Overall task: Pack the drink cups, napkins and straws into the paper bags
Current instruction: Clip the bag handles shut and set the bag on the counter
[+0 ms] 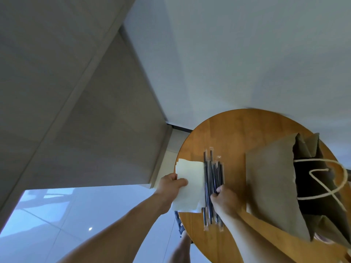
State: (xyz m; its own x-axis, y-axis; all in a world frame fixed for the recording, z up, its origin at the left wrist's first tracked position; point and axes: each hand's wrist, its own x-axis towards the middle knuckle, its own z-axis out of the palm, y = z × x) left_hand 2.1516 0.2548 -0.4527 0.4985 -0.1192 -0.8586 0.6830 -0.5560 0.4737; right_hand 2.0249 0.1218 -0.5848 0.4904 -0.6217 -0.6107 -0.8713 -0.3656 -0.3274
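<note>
A stack of white paper napkins [191, 179] is gripped by the left hand [171, 185] at the edge of the round wooden table [228, 133]. Wrapped black straws [213, 173], beside the brown paper bag [271, 183], are pinched by the right hand [226, 201]. Risk: the wrappers look slippery, so straws could be dropped.

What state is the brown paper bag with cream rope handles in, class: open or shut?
Open. The brown paper bag gapes at the mouth: its dark inside shows between spread walls, cream rope handles looping across.
</note>
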